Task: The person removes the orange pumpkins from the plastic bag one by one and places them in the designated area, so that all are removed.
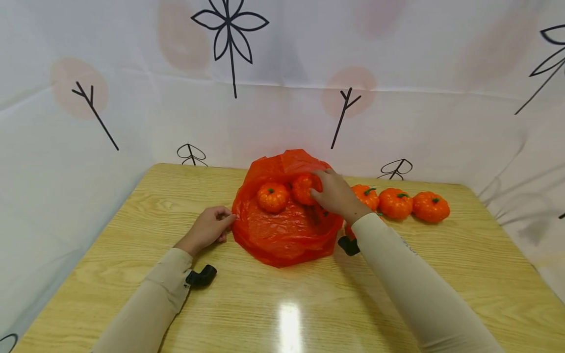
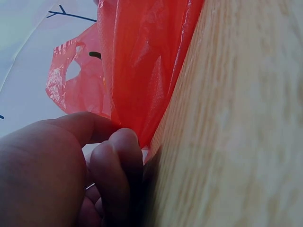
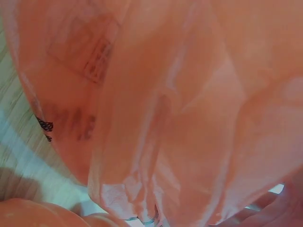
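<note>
A red plastic bag [image 1: 282, 252] lies spread open on the wooden table, with one small orange pumpkin [image 1: 272, 197] inside it. My left hand [image 1: 205, 229] pinches the bag's left rim between thumb and fingers; the left wrist view shows this hand [image 2: 52, 156] against the bag's edge [image 2: 142, 71]. Reaching into the bag from the right, my right hand [image 1: 334, 195] grips a second pumpkin [image 1: 302, 189], beside the first one. In the right wrist view the bag [image 3: 189, 94] covers most of the picture and hides the held pumpkin; only some fingers [image 3: 270, 210] show at the lower right.
Right of the bag, pumpkins stand in a row: one partly behind my forearm [image 1: 365, 197], one in the middle [image 1: 396, 203] and one at the end [image 1: 431, 207]. Another pumpkin [image 1: 350, 232] is mostly hidden under my right wrist. A patterned white cloth [image 1: 282, 117] hangs behind the table [image 1: 247, 309].
</note>
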Motion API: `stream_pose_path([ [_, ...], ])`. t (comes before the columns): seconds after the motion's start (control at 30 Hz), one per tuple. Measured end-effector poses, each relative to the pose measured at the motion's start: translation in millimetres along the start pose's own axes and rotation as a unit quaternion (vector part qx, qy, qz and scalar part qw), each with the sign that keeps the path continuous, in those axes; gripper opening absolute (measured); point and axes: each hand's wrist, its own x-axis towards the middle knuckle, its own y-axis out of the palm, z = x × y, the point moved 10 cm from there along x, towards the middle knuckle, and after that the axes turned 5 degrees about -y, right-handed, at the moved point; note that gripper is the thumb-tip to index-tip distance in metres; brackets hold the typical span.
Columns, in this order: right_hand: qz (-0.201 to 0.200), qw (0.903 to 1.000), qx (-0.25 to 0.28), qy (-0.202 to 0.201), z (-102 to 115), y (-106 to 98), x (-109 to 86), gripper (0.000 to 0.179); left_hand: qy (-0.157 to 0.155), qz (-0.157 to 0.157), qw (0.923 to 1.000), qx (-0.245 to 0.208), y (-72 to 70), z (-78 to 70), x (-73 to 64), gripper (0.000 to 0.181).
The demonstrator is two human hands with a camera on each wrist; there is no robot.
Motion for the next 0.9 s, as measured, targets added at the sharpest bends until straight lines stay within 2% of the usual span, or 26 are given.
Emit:
stream_pose_path([
  [0.5, 0.017, 0.9998, -0.003, 0.008, -3.9, 3.9, -0.3, 0.053, -0.005, 0.004, 0.9999, -0.014, 0.8, -0.2, -0.1, 0.025],
  [0.9, -0.001, 0.9998, 0.017, -0.011, 0.2, 4.9, -1.0, 0.043, -0.008, 0.002, 0.9999, -0.009, -0.1, -0.5, -1.1, 0.025],
])
